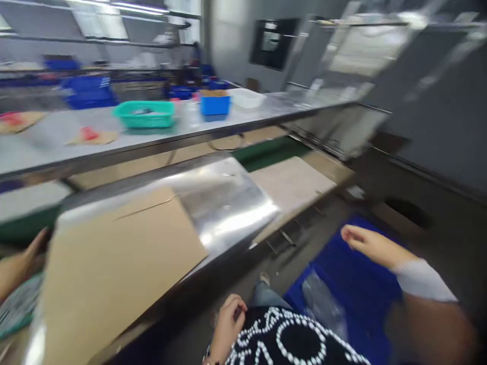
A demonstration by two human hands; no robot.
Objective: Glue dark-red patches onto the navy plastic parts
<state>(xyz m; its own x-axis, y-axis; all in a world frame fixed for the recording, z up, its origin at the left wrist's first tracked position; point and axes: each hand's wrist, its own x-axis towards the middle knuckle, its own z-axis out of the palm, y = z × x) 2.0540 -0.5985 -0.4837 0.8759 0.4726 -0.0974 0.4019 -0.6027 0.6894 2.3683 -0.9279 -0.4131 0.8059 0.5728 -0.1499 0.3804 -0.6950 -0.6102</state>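
Observation:
My left hand is held low in front of my body, beside the dark top with white dots. Its fingers are loosely curled, with a gap to the thumb, and nothing shows in it. Out to the right, my right hand hangs over a blue crate with clear plastic inside. Its fingers are half bent, blurred, and hold nothing that I can see. Neither hand touches the workbench. On the bench's shiny metal sheet lies a flat cardboard sheet with a slit near its far edge.
Another person's hand is at the left, beside the cardboard. A pale board covers the bench's far end. On the metal table behind are a green basket, a blue box and a white bowl.

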